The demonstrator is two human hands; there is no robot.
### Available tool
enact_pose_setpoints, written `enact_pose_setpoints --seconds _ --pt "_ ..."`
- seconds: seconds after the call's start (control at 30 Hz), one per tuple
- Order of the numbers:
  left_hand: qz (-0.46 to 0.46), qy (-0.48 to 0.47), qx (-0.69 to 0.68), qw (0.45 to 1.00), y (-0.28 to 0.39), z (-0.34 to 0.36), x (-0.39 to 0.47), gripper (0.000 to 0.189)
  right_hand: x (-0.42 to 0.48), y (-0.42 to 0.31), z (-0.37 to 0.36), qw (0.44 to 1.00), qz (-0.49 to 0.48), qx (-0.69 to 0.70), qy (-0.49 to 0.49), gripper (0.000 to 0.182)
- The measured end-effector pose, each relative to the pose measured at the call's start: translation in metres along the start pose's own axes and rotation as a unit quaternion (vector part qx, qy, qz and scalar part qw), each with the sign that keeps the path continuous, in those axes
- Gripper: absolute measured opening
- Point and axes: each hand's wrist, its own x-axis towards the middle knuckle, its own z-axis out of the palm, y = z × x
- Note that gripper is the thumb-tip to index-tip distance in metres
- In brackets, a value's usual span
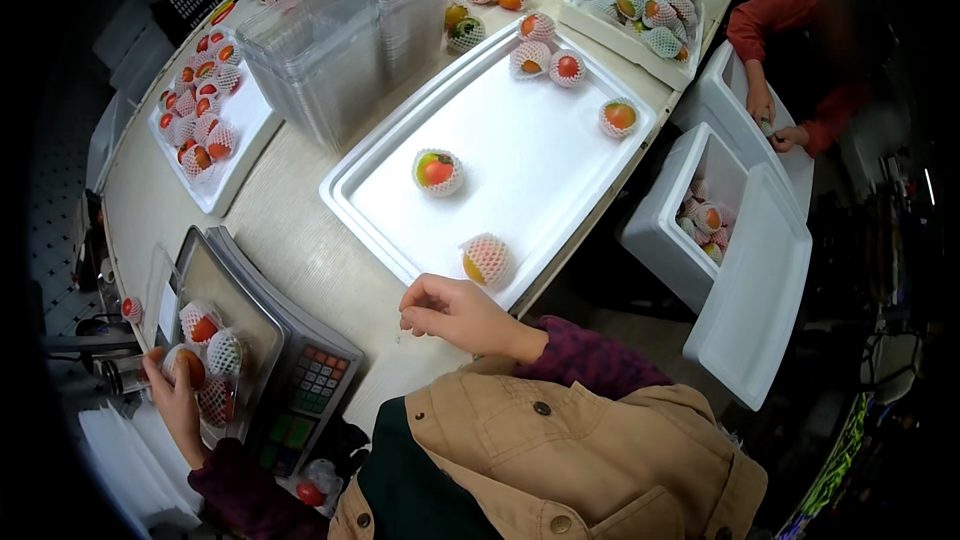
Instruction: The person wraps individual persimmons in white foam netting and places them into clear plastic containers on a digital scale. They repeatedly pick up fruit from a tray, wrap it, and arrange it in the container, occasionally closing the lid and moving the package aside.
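Note:
At the lower left, my left hand rests against tomatoes in foam nets, which sit in a clear plastic box on a digital scale. Whether the fingers grip a tomato or the box wall cannot be told. My right hand hovers by the near edge of a white foam tray, fingers loosely curled with a gap at the thumb and nothing visible in them. Just beyond it lies a netted tomato. Another netted tomato is mid-tray, and several more sit towards its far end.
Stacked clear plastic boxes stand beyond the tray. A smaller foam tray of netted tomatoes lies left, and a filled foam box stands far right. Beside the table are foam boxes, a lid and another person's hands.

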Motion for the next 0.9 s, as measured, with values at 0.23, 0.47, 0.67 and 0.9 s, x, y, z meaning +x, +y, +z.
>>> enact_pose_setpoints --seconds 0.23,0.47,0.67,0.9 --pt "0.082 0.047 0.246 0.965 0.021 0.025 -0.010 0.029 -0.001 -0.015 -0.026 0.997 -0.025 -0.049 0.061 0.013" --pt "-0.171 -0.058 0.206 0.962 0.028 0.008 -0.001 0.025 0.010 -0.056 -0.108 0.858 -0.171 -0.412 0.254 0.018" --pt "0.179 0.051 0.096 0.978 0.034 0.030 -0.014 0.029 0.019 -0.077 -0.264 0.564 -0.114 -0.621 0.532 0.029" --pt "0.059 0.033 0.150 0.986 0.069 0.046 -0.005 0.033 0.097 -0.088 -0.264 0.535 -0.084 -0.734 0.410 0.038"
